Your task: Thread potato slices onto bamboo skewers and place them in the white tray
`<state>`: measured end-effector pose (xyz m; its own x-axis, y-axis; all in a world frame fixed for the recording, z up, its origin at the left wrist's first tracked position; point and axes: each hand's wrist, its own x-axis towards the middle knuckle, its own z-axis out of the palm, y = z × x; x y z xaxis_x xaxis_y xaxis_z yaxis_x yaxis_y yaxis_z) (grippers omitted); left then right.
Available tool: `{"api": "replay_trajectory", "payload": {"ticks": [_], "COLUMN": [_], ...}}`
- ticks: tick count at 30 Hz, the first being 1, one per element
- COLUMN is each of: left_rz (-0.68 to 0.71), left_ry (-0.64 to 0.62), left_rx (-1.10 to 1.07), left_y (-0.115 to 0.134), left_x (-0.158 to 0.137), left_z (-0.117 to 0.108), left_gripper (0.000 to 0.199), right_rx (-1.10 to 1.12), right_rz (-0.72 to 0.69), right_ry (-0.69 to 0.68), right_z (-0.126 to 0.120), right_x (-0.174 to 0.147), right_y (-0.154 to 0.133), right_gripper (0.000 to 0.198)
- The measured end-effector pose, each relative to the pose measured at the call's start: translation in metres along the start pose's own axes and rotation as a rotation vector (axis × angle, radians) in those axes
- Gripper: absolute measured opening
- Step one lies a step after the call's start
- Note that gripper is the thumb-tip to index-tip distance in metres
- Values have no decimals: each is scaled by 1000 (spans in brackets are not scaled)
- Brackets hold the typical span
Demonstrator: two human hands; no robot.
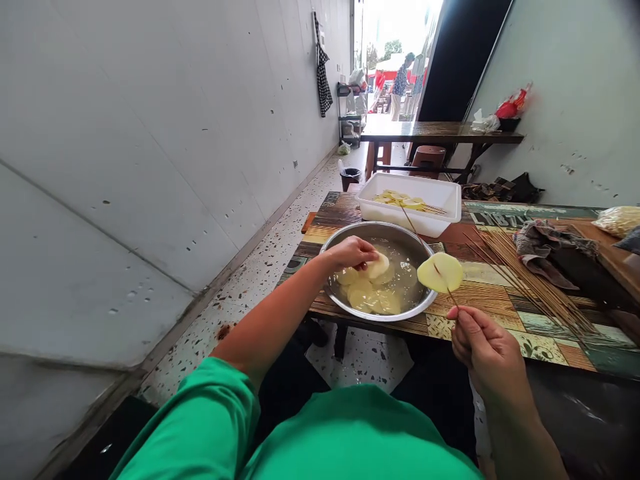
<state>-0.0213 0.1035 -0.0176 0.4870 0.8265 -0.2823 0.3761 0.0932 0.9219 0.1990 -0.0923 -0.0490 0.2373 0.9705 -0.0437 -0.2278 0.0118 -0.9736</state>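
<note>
You seem to be at the step of putting slices on a stick. The fingers of your left hand [354, 254] are pinching one pale slice [379, 267] over the water in the metal basin [356, 313], where other slices [370, 297] lie. The fingers of your right hand [487, 347] are closed on the thin stick [415, 229], which already carries one pierced slice [440, 272], beside the basin. I judge that the next move calls for bringing the pinched slice to the stick's free tip, with the stick steady.
</note>
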Motion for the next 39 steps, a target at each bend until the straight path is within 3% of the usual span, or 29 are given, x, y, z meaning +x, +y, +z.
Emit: {"api": "replay_trajectory", "payload": {"ticks": [4, 12, 17, 20, 28, 32, 36, 39], "left_rz": [83, 49, 239, 301, 130, 87, 132, 153], "left_ry": [202, 143, 308, 412, 285, 195, 322, 397], "left_rx": [-23, -109, 196, 247, -41, 32, 245, 226], "left_y": [7, 17, 4, 1, 0, -2, -11, -14], "left_x": [-5, -11, -2, -1, -8, -7, 1, 7], "left_z": [-6, 0, -1, -3, 4, 2, -4, -7], "left_gripper": [24, 17, 26, 21, 11, 8, 3, 26], "right_rx": [-4, -9, -19, -14, -32, -36, -24, -23], "right_rz": [0, 22, 40, 60, 60, 55, 68, 69], "right_ry": [-1, -6, -11, -14, 7, 4, 11, 12], "right_z": [0, -4, -4, -5, -6, -6, -7, -6], "right_x": [-2, -4, -5, -5, -6, -6, -7, -8], "right_y": [0, 2, 2, 4, 5, 5, 4, 3], "right_gripper": [28, 28, 29, 30, 30, 31, 31, 30]}}
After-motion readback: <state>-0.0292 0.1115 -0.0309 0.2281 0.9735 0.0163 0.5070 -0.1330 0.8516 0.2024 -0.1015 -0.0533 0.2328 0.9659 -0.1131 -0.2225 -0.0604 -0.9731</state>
